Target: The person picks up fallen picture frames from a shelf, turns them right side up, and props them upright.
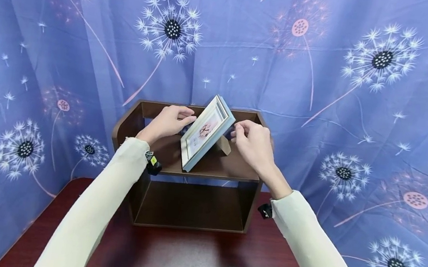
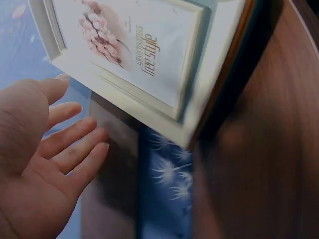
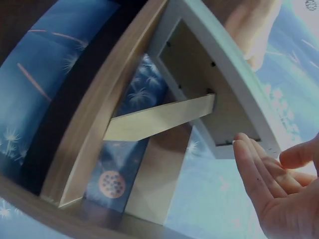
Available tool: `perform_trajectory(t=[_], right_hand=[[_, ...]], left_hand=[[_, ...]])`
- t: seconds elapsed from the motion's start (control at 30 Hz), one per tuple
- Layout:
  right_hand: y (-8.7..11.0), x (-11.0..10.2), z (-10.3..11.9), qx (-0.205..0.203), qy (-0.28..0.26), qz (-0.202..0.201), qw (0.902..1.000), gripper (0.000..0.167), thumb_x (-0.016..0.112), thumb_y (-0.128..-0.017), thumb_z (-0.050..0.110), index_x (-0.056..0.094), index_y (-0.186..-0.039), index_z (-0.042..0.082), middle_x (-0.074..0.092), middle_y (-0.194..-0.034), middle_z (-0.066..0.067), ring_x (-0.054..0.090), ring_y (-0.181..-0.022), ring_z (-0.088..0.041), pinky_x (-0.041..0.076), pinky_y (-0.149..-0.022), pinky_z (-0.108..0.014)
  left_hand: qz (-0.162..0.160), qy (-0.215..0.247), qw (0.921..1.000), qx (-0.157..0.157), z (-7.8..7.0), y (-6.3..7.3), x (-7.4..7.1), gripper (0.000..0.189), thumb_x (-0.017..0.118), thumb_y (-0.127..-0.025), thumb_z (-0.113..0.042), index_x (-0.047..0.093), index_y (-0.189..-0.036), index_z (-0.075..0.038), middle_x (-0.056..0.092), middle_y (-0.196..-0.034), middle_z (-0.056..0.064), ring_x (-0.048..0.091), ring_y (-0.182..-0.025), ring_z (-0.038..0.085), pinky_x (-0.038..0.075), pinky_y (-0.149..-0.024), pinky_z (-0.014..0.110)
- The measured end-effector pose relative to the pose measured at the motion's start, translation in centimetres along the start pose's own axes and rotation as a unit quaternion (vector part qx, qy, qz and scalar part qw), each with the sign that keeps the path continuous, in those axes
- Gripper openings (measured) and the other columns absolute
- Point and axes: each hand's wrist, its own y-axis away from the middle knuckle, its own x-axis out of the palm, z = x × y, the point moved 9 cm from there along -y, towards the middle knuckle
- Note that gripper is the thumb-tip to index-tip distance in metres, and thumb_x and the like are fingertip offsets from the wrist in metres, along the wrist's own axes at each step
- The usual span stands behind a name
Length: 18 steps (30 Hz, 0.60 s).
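Note:
A picture frame (image 1: 207,133) with a pale border and a pink flower picture stands tilted on the upper board of a brown wooden shelf (image 1: 210,162). Its back support leg (image 3: 162,118) is swung out and rests on that board. Beside the picture side is my left hand (image 1: 170,121), its fingers extended and holding nothing; in the left wrist view the palm (image 2: 45,194) shows bare. My right hand (image 1: 253,143) is at the back side, fingers loosely bent with nothing pinched. Seen from the right wrist, its fingertips (image 3: 241,139) overlap the frame's lower back edge.
The shelf's lower compartment (image 1: 193,206) lies below the upper board, between dark side panels. Under the shelf is a reddish-brown table (image 1: 198,260). A blue curtain (image 1: 234,64) with dandelion prints hangs behind and on both sides.

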Motion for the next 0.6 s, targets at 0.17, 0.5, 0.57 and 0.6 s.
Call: perform_trajectory(t=[0.17, 0.5, 0.57, 0.6], right_hand=[[0.1, 0.2, 0.7, 0.014, 0.002, -0.002, 0.9999, 0.032, 0.058, -0.104, 0.032, 0.080, -0.106, 0.009, 0.083, -0.089, -0.005, 0.081, -0.079, -0.017, 0.060, -0.069, -0.034], [0.4, 0.7, 1.8, -0.009, 0.056, -0.035, 0.9978, 0.038, 0.071, -0.098, 0.042, 0.082, -0.090, 0.006, 0.082, -0.081, -0.006, 0.075, -0.073, -0.022, 0.055, -0.066, -0.038], [0.4, 0.8, 1.8, -0.011, 0.059, -0.040, 0.9974, 0.038, 0.071, -0.098, 0.041, 0.081, -0.088, 0.007, 0.081, -0.078, -0.005, 0.074, -0.072, -0.022, 0.054, -0.067, -0.039], [0.3, 0.8, 1.8, -0.011, 0.060, -0.042, 0.9973, 0.037, 0.072, -0.098, 0.041, 0.081, -0.087, 0.007, 0.081, -0.078, -0.005, 0.073, -0.072, -0.023, 0.054, -0.067, -0.039]], left_hand=[[0.004, 0.037, 0.9987, -0.033, 1.9, -0.5, 1.2, 0.048, 0.058, -0.109, -0.037, 0.061, -0.146, -0.008, 0.066, -0.145, 0.015, 0.063, -0.136, 0.032, 0.052, -0.113, 0.049], [-0.022, 0.071, 0.9942, -0.077, 4.8, -0.4, 2.8, 0.040, 0.056, -0.110, -0.029, 0.065, -0.144, -0.010, 0.067, -0.145, 0.014, 0.062, -0.137, 0.031, 0.053, -0.111, 0.049], [-0.030, 0.074, 0.9936, -0.081, 5.0, -0.4, 2.9, 0.038, 0.057, -0.110, -0.029, 0.068, -0.141, -0.011, 0.069, -0.142, 0.014, 0.064, -0.135, 0.031, 0.054, -0.111, 0.048], [-0.033, 0.073, 0.9935, -0.081, 5.0, -0.4, 2.9, 0.038, 0.057, -0.109, -0.029, 0.069, -0.140, -0.011, 0.070, -0.141, 0.014, 0.065, -0.134, 0.031, 0.054, -0.110, 0.048]])
